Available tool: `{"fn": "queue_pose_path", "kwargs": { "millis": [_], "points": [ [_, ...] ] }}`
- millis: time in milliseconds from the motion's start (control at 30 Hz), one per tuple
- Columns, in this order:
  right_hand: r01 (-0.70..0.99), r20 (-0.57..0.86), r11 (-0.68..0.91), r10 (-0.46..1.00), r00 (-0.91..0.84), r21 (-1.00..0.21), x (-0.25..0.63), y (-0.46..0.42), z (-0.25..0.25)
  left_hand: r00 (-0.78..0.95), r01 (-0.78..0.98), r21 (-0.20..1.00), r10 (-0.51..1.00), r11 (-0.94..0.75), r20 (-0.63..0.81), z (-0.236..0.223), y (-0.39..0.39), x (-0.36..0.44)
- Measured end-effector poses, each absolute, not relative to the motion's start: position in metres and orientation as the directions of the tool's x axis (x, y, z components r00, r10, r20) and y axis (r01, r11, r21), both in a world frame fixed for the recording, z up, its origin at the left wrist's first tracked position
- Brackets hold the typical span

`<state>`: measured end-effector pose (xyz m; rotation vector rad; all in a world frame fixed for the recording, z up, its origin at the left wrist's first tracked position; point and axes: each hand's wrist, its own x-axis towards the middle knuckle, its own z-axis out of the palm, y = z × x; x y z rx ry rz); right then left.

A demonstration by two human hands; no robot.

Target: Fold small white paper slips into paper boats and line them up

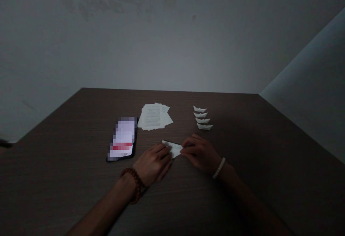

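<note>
A small piece of folded white paper (175, 149) lies on the dark brown table between my two hands. My left hand (152, 162) bends its fingers over the paper's left part and holds it against the table, covering that end. At the paper's right corner, my right hand (201, 152) is closed in a pinch, thumb against fingers. Just beyond my right hand, several small folded paper boats (202, 120) stand in a short column, one behind another.
A stack of loose printed sheets (153, 116) lies fanned out beyond my left hand. Left of it rests a phone (122, 139) with a lit, blurred screen. The brown table (81, 128) meets a pale, stained wall (172, 49) at its far edge.
</note>
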<state>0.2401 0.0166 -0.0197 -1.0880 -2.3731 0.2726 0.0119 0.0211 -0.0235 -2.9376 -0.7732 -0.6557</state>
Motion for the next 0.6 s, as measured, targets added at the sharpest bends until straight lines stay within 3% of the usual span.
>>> {"fn": "queue_pose_path", "kwargs": {
  "millis": [333,600],
  "points": [
    [0.632,0.367,0.659,0.752,-0.548,-0.408,0.242,0.016,-0.017,0.817,0.483,0.078,0.482,-0.872,0.316,-0.017,0.019,0.014],
    [0.665,0.303,0.605,0.796,-0.524,-0.438,0.241,0.015,-0.016,0.824,0.475,0.188,0.510,-0.860,0.248,-0.016,0.016,0.015]
  ]
}}
